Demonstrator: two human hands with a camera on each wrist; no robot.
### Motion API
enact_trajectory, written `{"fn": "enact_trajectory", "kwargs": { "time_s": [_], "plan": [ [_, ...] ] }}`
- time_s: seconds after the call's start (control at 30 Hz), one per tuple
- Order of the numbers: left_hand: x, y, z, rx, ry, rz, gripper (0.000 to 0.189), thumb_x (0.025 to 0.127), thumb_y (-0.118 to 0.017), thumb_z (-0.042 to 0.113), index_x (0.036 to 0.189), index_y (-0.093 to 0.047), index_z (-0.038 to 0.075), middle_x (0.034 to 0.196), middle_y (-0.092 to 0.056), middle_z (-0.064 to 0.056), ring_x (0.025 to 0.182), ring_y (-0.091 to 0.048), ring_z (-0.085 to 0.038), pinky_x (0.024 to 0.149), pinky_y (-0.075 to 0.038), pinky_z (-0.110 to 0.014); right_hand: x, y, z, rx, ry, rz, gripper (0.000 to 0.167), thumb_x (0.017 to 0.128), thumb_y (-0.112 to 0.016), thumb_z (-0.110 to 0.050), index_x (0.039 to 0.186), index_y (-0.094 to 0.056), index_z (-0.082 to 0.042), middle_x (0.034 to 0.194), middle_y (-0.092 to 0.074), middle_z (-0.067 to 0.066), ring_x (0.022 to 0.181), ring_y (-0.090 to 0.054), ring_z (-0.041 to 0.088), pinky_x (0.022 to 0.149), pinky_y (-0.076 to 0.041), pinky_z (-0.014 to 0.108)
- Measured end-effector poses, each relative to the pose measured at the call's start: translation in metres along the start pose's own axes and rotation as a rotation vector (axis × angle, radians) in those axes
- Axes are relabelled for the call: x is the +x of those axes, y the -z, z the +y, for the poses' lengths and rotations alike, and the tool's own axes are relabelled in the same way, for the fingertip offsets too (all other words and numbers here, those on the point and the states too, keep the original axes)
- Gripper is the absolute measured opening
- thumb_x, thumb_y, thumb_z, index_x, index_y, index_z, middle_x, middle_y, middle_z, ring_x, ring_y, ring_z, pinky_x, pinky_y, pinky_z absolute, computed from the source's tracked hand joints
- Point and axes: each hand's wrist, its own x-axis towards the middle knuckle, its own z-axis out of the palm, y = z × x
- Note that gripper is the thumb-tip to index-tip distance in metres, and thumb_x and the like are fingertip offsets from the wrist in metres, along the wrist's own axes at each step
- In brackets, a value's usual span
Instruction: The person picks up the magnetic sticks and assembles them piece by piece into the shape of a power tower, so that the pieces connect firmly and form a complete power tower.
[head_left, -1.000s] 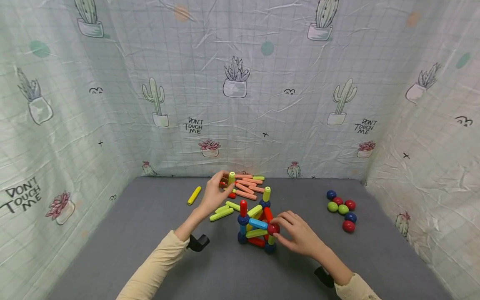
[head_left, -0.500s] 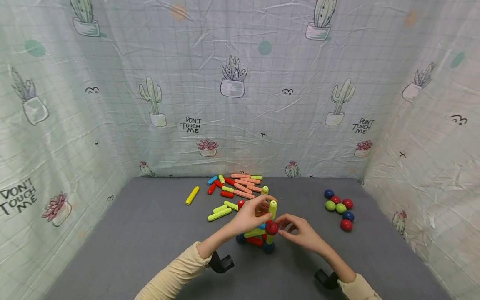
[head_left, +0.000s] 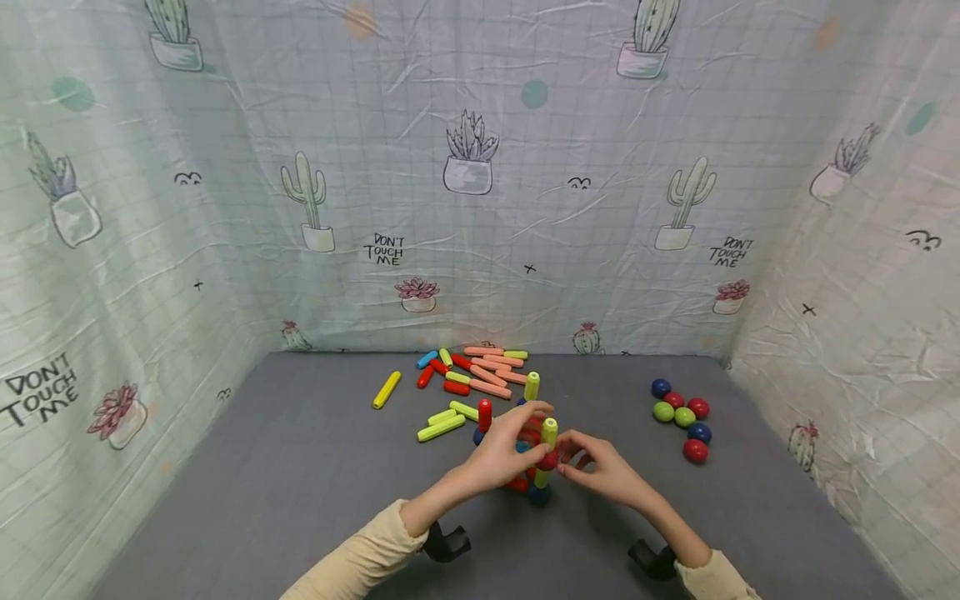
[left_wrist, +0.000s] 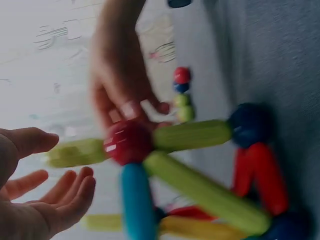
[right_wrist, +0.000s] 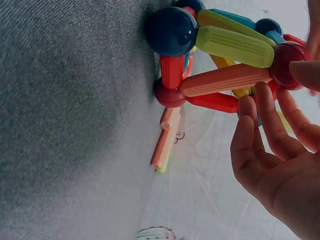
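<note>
A magnetic stick-and-ball frame stands on the grey table, with dark blue balls at its lower corners. At its near upper corner sits a red ball (right_wrist: 289, 65), which my right hand (head_left: 606, 473) pinches between thumb and fingertips. A yellow-green stick (head_left: 550, 430) rises upright from that ball. My left hand (left_wrist: 47, 205) is spread around the stick's free end, its thumb and fingers apart with a visible gap. Part of the frame is hidden behind the left hand in the head view. A red stick (head_left: 485, 414) and another yellow-green stick (head_left: 532, 386) stand on other corners.
Loose salmon sticks (head_left: 489, 389), red and green ones lie behind the frame. Several yellow-green sticks (head_left: 441, 428) and a yellow stick (head_left: 387, 390) lie to the left. Red, blue and green balls (head_left: 684, 417) are grouped at the right. A patterned cloth (head_left: 480, 233) hangs behind.
My left hand has brought a yellow-green stick from the back pile to the red ball, where it now stands upright; the left fingers have parted. The right hand has stayed by the ball.
</note>
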Motion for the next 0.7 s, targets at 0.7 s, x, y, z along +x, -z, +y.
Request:
{"fn": "enact_trajectory", "kwargs": {
  "time_s": [0.7],
  "plan": [
    [-0.034, 0.037, -0.049, 0.191, 0.04, 0.181, 0.043, 0.084, -0.061, 0.021, 0.121, -0.044, 0.008, 0.099, -0.059, -0.005, 0.087, -0.057, -0.015, 0.074, -0.05, -0.033, -0.006, 0.058, 0.107, -0.719, -0.095, 0.369, 0.019, 0.078, -0.064, -0.007, 0.096, -0.061, -0.004, 0.092, -0.058, 0.012, 0.081, -0.052, 0.029, 0.064, -0.044, 0.041]
  ]
}}
